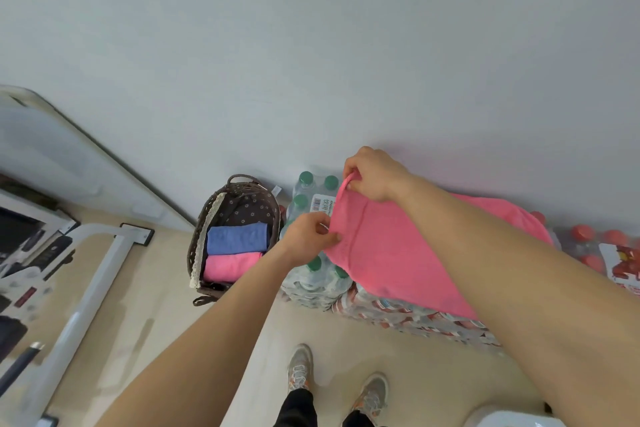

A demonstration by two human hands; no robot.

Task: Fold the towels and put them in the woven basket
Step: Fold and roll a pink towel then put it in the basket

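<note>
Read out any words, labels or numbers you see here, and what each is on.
"饮用": white barcode label on the shrink-wrapped pack of green-capped water bottles; the rest is hidden behind the unfolded pink towel, barcode digits too small.
Red-and-white label on the red-capped bottle pack: too blurred to read.

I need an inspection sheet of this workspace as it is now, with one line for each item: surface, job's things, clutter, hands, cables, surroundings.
Surface: shrink-wrapped packs of green-capped bottles on a beige floor serve as the table.
Job's things: unfolded pink towel lies over the packs; woven basket on the floor beside them holds a folded blue towel and a folded pink towel.
Clutter: red-capped bottles at the right; white frame at the left.
Hands: left hand and right hand each pinch the unfolded towel's edge.
Cables: nothing seen.
Surroundings: plain wall behind; the person's shoes below.
</note>
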